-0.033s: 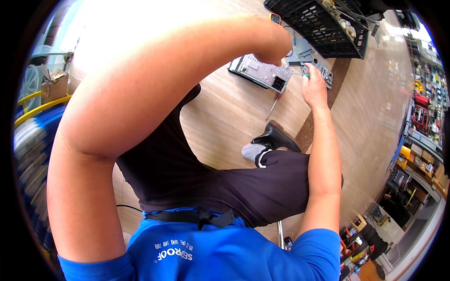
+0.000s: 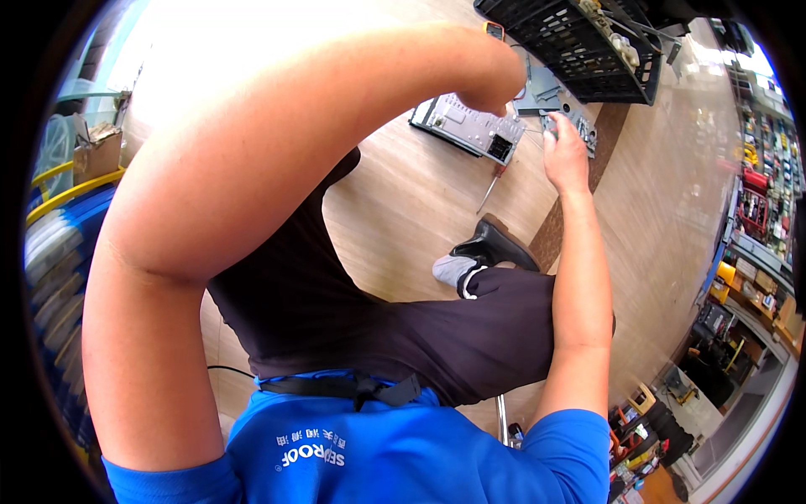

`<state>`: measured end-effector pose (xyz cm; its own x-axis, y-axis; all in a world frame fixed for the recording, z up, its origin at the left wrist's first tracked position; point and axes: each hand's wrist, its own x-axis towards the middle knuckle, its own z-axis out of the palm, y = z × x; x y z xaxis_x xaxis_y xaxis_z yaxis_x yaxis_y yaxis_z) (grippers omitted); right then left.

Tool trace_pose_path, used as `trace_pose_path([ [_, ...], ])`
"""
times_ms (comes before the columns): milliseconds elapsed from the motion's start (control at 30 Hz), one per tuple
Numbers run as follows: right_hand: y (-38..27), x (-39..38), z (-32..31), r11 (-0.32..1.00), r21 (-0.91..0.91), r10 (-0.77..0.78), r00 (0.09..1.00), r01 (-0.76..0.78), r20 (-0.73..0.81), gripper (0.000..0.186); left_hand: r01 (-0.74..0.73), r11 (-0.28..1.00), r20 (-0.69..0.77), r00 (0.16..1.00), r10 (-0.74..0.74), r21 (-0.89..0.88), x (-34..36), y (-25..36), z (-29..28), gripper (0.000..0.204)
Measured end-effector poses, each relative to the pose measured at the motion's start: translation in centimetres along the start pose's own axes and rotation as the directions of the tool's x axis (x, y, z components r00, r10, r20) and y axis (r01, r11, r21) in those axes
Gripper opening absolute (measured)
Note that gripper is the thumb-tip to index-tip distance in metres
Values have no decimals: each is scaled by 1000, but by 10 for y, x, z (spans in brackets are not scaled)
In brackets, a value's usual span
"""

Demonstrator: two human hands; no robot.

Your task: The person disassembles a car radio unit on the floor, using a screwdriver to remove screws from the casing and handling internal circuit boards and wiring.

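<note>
A silver metal box unit [image 2: 474, 128], like a car radio with a black socket at one corner, lies on the floor. My left hand [image 2: 494, 84] bends down over its far edge, and its fingers are mostly hidden behind the wrist. Just right of the unit, my right hand [image 2: 566, 153] is closed, thumb and fingers pinched on a thin screwdriver [image 2: 534, 131]. Its slim shaft points left toward the unit; the handle is mostly covered. A second screwdriver [image 2: 499, 173] with a red handle rests on the floor below the unit's corner.
Grey metal plates [image 2: 537, 94] and a metal part [image 2: 586, 137] lie beyond my right hand. A black plastic crate [image 2: 579, 59] stands behind them. A yellow-edged meter [image 2: 494, 32] is near my left wrist. My black shoe [image 2: 497, 244] is on the floor; tool-filled shelves [image 2: 760, 193] line the right.
My right hand has shifted very slightly, and the green bit seen at its fingertips is now hidden. My left hand has barely moved.
</note>
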<state>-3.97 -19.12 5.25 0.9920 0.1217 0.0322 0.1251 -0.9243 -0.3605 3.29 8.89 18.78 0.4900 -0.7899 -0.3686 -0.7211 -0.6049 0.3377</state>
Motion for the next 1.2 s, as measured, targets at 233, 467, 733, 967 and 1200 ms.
trace_pose_path([
  [233, 11, 8, 0, 997, -73, 3, 1000, -3, 4, 40, 17, 999, -131, 991, -12, 34, 10, -7, 1, 29],
  [467, -1, 5, -3, 992, -88, 93, 995, -95, -17, 30, -39, 998, -148, 988, 46, 49, 13, -13, 0, 26],
  [733, -5, 9, -6, 994, -86, 66, 998, -67, -24, 31, -46, 995, -125, 991, 57, 90, 4, -13, 0, 24],
  [967, -3, 6, -11, 995, -92, 37, 998, -41, -47, 32, -13, 999, -94, 995, 18, 49, 10, -12, 4, 28],
  [1200, -2, 3, -8, 997, -57, 50, 998, -52, -33, 32, 63, 996, -13, 998, -64, -65, -9, -4, -13, 29],
])
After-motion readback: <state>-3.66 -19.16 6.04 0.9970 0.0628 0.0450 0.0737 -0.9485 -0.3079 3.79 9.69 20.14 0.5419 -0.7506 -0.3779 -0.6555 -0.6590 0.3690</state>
